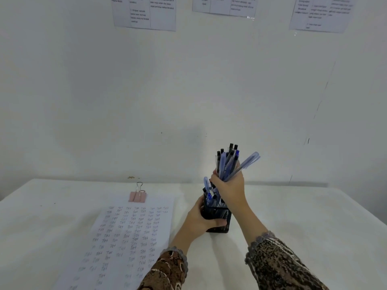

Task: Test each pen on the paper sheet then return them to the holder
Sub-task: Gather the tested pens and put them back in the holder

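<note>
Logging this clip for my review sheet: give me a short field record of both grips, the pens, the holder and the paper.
left grip: holds the black mesh pen holder, which stands on the table
right grip: clutches a bundle of pens at the holder's mouth
paper sheet: rows of handwritten test marks, pink binder clip at its far edge
</note>
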